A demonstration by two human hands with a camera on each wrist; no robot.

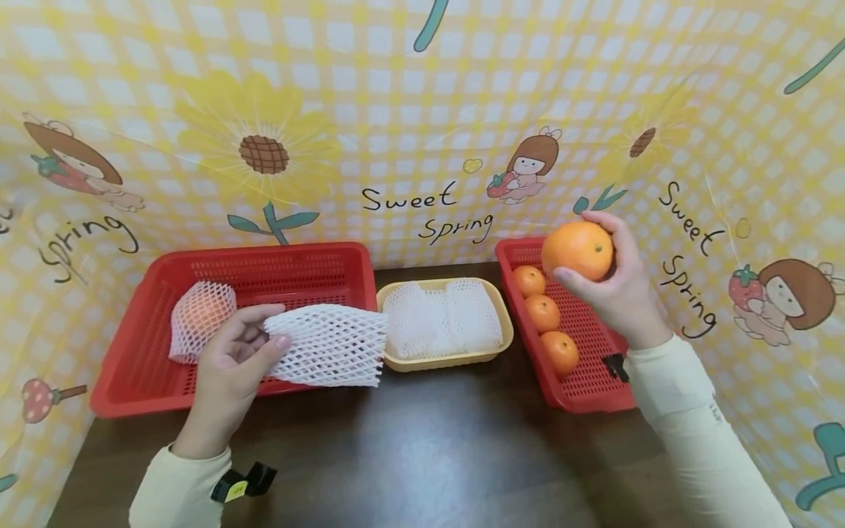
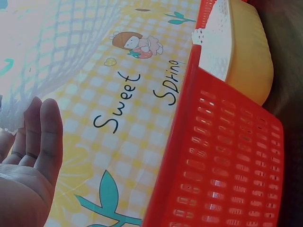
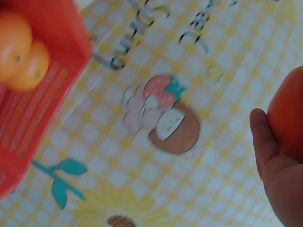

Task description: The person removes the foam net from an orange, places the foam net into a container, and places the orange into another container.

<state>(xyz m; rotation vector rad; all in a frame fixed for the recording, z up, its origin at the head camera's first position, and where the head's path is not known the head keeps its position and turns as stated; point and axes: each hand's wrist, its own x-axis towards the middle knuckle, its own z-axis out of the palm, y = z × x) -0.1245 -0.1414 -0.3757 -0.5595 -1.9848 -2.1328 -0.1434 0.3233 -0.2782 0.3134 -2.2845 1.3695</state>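
Observation:
My left hand (image 1: 232,350) pinches the end of a white foam net sleeve (image 1: 330,346) between thumb and fingers; the sleeve lies flat in the air, pointing right. In the left wrist view the same net (image 2: 57,42) hangs over the fingers. Up at the right, my right hand (image 1: 627,290) grips an orange (image 1: 578,251) above the right red basket (image 1: 594,400). Part of that orange (image 3: 289,118) shows at the edge of the right wrist view. Inside that basket, 3 oranges (image 1: 543,314) sit in a row along its left side.
The left red basket (image 1: 125,352) holds one orange in a foam net (image 1: 203,315). Between the baskets stands a yellow tray (image 1: 439,361) with white foam nets (image 1: 439,319). All stand on a dark wooden table (image 1: 396,455), against a yellow checked cloth (image 1: 409,95).

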